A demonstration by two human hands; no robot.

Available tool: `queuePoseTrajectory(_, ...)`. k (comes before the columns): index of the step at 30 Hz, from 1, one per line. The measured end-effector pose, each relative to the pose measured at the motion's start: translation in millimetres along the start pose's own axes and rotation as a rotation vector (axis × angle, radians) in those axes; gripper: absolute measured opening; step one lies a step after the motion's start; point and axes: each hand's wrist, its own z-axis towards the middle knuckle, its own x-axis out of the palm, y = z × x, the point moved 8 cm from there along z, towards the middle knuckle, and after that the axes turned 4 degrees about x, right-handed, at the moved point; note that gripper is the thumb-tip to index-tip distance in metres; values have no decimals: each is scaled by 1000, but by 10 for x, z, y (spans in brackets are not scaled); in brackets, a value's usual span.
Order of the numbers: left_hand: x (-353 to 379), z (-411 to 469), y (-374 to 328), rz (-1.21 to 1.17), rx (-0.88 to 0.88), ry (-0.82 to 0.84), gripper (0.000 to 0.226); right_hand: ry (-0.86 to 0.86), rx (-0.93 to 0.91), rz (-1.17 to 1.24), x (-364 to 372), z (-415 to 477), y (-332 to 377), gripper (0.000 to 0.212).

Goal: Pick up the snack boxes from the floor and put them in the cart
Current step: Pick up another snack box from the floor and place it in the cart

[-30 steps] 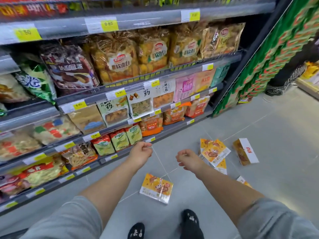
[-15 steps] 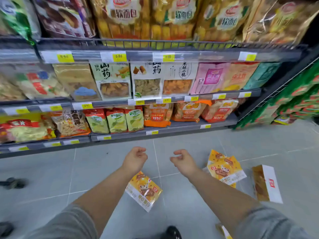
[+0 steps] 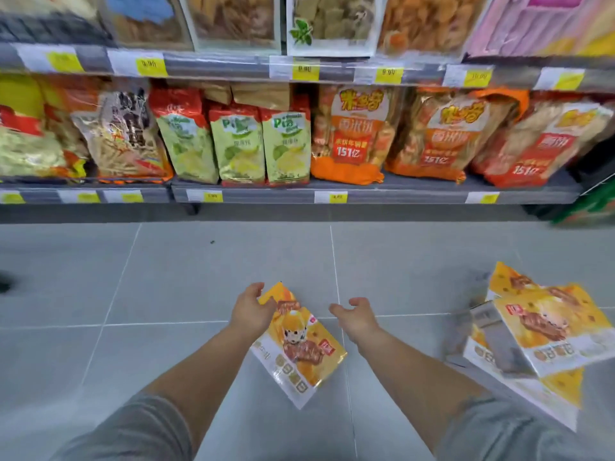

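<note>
Fingers were loosely curled and parted on both hands, with nothing gripped. The left hand [image 3: 251, 311] was held over the upper corner of a snack box [image 3: 301, 352] lying on the floor [image 3: 166, 281], the right hand [image 3: 355, 317] just beside it. More boxes [image 3: 549, 331] were piled further right.

Both forearms extend forward and down, side by side. The left hand [image 3: 251, 309] has loosely curled fingers with the thumb spread. The right hand [image 3: 354, 316] has loosely curled fingers and holds nothing.

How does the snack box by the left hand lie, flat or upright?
Flat: the snack box shows its printed front face upward on the floor tiles.
</note>
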Motion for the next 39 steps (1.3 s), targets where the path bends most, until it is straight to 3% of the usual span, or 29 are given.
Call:
queuePoseTrajectory(5, 200, 337, 583, 213, 3, 3, 62, 47, 131, 67, 322, 544, -658, 106)
queuePoseTrajectory(9, 295, 421, 872, 388, -10, -5, 58, 13, 279, 77, 315, 537, -1002, 79)
queuePoseTrajectory(12, 301, 466, 1070, 484, -100, -4, 79, 121, 395, 148, 453, 495, -1284, 65)
queuePoseTrajectory(15, 357, 383, 1257, 332, -284, 59, 84, 215, 420, 194, 637, 502, -1416, 59)
queuePoseTrajectory(19, 513, 234, 1484, -79, -462, 54, 73, 218, 316, 146, 626, 618, -1282, 61)
queuePoseTrajectory(21, 537, 210, 1526, -225, -508, 44, 81, 192, 265, 140, 552, 637, -1124, 65)
queuePoseTrajectory(24, 353, 105, 1295, -333, -496, 2, 91, 179, 184, 161, 436, 488, -764, 54)
queuePoseTrajectory(28, -186, -215, 681, -461, -451, -74, 80, 205, 61, 150, 221, 36, -83, 31)
queuePoseTrajectory(30, -512, -423, 311, -488, -432, -104, 74, 182, -8, 138, 80, -299, 302, 37)
queuePoseTrajectory(33, -1080, -807, -334, -550, -388, -152, 83, 153, -64, 138, -172, -895, 894, 63)
queuePoseTrajectory(36, -1681, -1229, -957, -598, -334, -217, 68, 139, -140, 147, -453, -1591, 1494, 61)
queuePoseTrajectory(39, -2212, -1690, -1500, -667, -317, -234, 70, 141, -228, 138, -715, -2290, 2059, 65)
